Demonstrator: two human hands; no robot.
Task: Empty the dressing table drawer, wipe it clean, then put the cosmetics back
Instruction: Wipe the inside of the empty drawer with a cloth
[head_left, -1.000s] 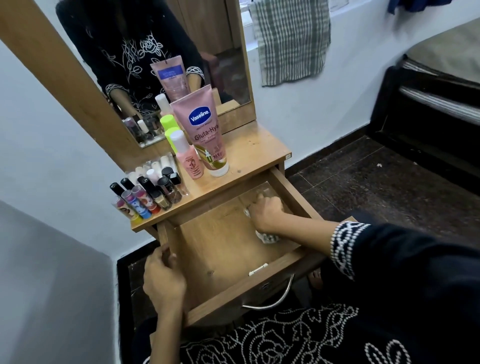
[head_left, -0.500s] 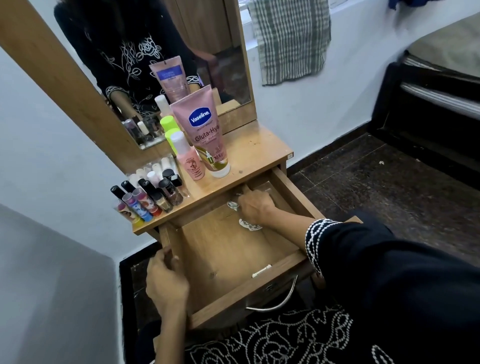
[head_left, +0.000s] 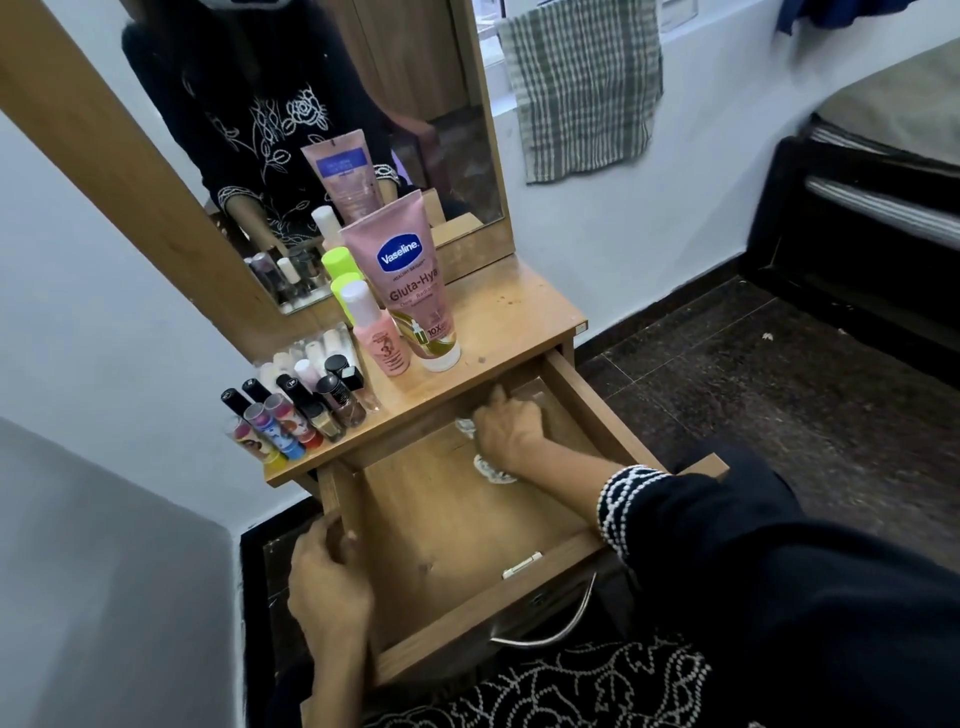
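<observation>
The wooden drawer (head_left: 447, 530) of the dressing table stands pulled out, its floor bare. My right hand (head_left: 511, 428) grips a small white cloth (head_left: 492, 470) and presses it on the drawer floor near the back. My left hand (head_left: 324, 587) holds the drawer's left side wall. On the tabletop (head_left: 530, 312) stand a pink Vaseline tube (head_left: 410, 280), a small pink bottle (head_left: 376, 332), a green-capped bottle (head_left: 344, 285) and several nail polish bottles and lip balms (head_left: 296, 410).
A mirror (head_left: 332, 130) rises behind the tabletop. A small white latch (head_left: 521, 565) sits at the drawer's front inside edge, and a metal handle (head_left: 550, 631) hangs below it. A checked towel (head_left: 582, 88) hangs on the wall. A dark bed frame (head_left: 852, 228) stands at right.
My right hand has moved the cloth from the drawer's right middle toward the back, under the tabletop edge. My left hand has stayed on the left wall.
</observation>
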